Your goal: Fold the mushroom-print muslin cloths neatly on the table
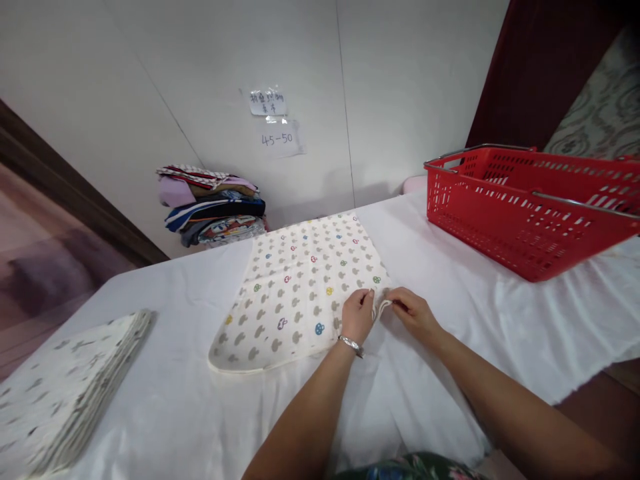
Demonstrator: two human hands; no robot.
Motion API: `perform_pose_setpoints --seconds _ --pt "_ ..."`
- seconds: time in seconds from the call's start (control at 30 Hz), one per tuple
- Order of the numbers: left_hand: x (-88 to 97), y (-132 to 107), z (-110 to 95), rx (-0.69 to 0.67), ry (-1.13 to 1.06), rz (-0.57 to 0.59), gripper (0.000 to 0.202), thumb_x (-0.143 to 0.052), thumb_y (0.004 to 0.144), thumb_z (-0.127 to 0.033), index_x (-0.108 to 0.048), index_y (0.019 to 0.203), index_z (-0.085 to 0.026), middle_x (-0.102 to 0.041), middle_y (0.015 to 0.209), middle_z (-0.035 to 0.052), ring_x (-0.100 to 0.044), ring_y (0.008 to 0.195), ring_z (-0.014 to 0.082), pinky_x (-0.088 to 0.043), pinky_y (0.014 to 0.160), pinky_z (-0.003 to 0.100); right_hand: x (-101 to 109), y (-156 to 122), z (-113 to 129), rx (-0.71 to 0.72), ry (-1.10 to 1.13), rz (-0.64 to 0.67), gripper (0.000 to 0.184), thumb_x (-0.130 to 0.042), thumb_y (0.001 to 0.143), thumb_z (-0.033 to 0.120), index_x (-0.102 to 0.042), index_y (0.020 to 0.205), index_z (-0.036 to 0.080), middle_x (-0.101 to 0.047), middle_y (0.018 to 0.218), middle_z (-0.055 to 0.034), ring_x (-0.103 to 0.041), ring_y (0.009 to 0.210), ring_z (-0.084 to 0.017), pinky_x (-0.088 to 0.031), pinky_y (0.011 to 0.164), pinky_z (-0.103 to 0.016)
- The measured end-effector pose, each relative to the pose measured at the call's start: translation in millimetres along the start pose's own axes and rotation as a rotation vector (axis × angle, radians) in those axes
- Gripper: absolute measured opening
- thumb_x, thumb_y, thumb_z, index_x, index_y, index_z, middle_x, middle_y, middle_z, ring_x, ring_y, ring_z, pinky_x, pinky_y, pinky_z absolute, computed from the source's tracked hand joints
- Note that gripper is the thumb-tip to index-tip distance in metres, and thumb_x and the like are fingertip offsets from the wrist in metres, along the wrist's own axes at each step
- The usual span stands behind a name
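The white cloth (305, 287) bears mostly grey mushroom prints (297, 337).

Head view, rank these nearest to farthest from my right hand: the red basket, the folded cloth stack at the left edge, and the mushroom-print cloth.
From your right hand:
1. Mushroom-print cloth, just to its left.
2. Red basket, to its right, farther back.
3. Folded cloth stack, far left.

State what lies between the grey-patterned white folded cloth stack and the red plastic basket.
In the head view, a white mushroom-print cloth lies between them, with the left hand and right hand at its near right corner.
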State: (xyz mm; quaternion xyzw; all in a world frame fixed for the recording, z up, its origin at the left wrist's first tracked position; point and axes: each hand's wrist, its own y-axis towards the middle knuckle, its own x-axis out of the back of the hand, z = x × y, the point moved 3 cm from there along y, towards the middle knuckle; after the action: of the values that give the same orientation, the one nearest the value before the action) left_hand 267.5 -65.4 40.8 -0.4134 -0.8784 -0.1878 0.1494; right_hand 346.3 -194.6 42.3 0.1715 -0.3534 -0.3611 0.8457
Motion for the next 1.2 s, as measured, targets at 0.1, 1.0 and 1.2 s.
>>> perform_pose_setpoints --seconds 0.1,1.0,1.2 --pt "9.2 -5.1 -12.0 -0.189 0.161 -0.005 0.023 -0.040 0.089 -0.029 -0.059 0.080 -0.019 -0.058 0.075 0.0001 -0.053 0.070 0.0115 -0.039 0.065 0.023 6.1 -1.8 0.8 0.031 0.002 -0.071 0.016 -0.044 0.084 0.015 -0.057 0.090 0.023 -0.059 0.087 -0.0038 -0.056 0.081 -0.016 -0.045 0.072 -0.031" --pt "-9.2 -10.7 -32.4 -0.409 0.553 0.176 0.025 -0.035 0.093 -0.028 -0.059 0.090 -0.021 -0.059 0.086 0.0021 -0.053 0.083 0.0134 -0.039 0.072 0.024 6.7 -0.7 -4.7 -0.037 0.042 -0.039 0.027 -0.045 0.084 0.018 -0.059 0.106 0.023 -0.056 0.110 -0.0086 -0.057 0.089 -0.017 -0.049 0.071 -0.032" --pt "-9.2 -13.0 -31.4 -0.370 0.642 0.145 0.029 -0.035 0.093 -0.031 -0.060 0.085 -0.020 -0.059 0.082 0.0039 -0.052 0.078 0.0145 -0.037 0.069 0.026 4.7 -1.0 -7.6 -0.033 0.093 -0.033 0.025 -0.045 0.082 0.016 -0.060 0.100 0.023 -0.060 0.092 -0.0060 -0.058 0.082 -0.017 -0.049 0.071 -0.033"
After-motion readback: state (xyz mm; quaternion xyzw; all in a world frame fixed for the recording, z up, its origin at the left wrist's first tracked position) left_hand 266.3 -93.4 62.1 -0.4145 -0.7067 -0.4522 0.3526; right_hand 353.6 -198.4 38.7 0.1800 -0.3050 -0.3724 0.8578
